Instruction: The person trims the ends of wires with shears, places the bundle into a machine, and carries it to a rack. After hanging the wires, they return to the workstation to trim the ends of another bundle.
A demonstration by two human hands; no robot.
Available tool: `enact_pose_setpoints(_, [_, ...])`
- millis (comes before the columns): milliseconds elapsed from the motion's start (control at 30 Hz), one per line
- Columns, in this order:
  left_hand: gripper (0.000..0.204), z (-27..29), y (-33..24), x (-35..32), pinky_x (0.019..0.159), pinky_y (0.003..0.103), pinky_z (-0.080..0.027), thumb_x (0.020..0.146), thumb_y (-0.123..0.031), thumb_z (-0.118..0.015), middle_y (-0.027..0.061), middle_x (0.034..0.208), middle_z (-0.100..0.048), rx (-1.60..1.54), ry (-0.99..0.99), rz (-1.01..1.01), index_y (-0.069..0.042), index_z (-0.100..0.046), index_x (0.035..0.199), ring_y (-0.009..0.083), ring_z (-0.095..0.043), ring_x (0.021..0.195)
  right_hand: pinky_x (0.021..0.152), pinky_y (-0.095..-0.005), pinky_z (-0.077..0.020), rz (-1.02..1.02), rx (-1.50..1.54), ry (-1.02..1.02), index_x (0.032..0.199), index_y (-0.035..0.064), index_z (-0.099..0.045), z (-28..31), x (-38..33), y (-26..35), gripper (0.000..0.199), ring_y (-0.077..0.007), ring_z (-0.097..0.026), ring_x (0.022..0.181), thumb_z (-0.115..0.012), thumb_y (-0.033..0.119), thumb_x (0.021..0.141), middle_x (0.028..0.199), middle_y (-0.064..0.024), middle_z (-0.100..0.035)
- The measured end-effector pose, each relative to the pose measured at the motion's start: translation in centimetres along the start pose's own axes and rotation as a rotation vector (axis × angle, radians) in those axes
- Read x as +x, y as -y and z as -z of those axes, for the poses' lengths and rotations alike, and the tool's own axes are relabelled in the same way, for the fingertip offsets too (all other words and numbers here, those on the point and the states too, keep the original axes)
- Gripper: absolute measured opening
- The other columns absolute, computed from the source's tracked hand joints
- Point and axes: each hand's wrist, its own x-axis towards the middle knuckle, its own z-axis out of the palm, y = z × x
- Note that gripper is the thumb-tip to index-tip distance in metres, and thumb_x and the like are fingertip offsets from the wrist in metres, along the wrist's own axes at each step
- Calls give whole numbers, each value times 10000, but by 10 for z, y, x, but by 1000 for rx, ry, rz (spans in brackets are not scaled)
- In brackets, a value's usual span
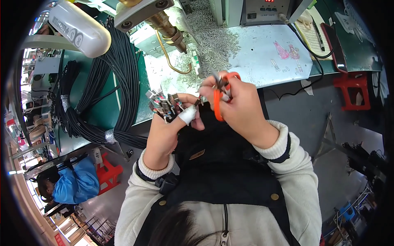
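My left hand (163,137) is closed around a bunch of small dark cable-end connectors (163,105) with short coloured wires. White tape (187,116) wraps its thumb. Thumb and fingers pinch one small dark end, pointed toward my other hand. Scissors with orange handles (218,107) are held in my right hand (245,108), whose fingers curl through and around the loops. The blades point up and are partly hidden by the fingers. Both hands hover close together over my black apron, in front of the bench edge.
Thick bundles of black cable (123,82) lie on the green bench at left. A press head (164,28) with a thin brass pipe overhangs the worktop, strewn with small metal pins (217,45). A phone (334,47) and notebook lie at right. Another person in blue (76,182) sits lower left.
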Motion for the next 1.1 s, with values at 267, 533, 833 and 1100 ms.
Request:
enact_pose_setpoints(267, [215,-2,-12,-2,444,204,-391,748,2,-577,62,740,-550,-245,-26,109,26,-520,953,117,-504,519,436,-202,-392,756,-619,-142,891,28,-604,4,-5,0,140,-140,-618,641,-613,32,751,815,-95,-629])
enact_pose_setpoints(533, [122,-5,-8,-3,409,162,-226,720,9,-604,-20,631,-505,106,-179,0,-9,-564,833,8,-366,473,442,-232,-412,395,-100,-5,874,34,-599,0,-7,-12,145,-143,-590,571,-627,19,733,818,-87,-629])
enact_pose_setpoints(833, [127,-14,8,-1,463,148,-276,718,25,-620,-40,601,-489,457,-263,-319,-10,-574,831,-2,-380,510,459,-221,-405,176,31,-94,814,3,-517,-18,-15,-10,84,-66,-508,523,-585,43,786,815,-75,-624])
enact_pose_setpoints(1100, [140,-15,-1,-3,438,157,-272,728,21,-618,-32,615,-481,155,-344,-158,1,-567,858,6,-372,492,464,-222,-409,-14,293,-62,778,0,-498,-17,-14,-10,149,-63,-535,547,-584,119,799,723,-86,-608])
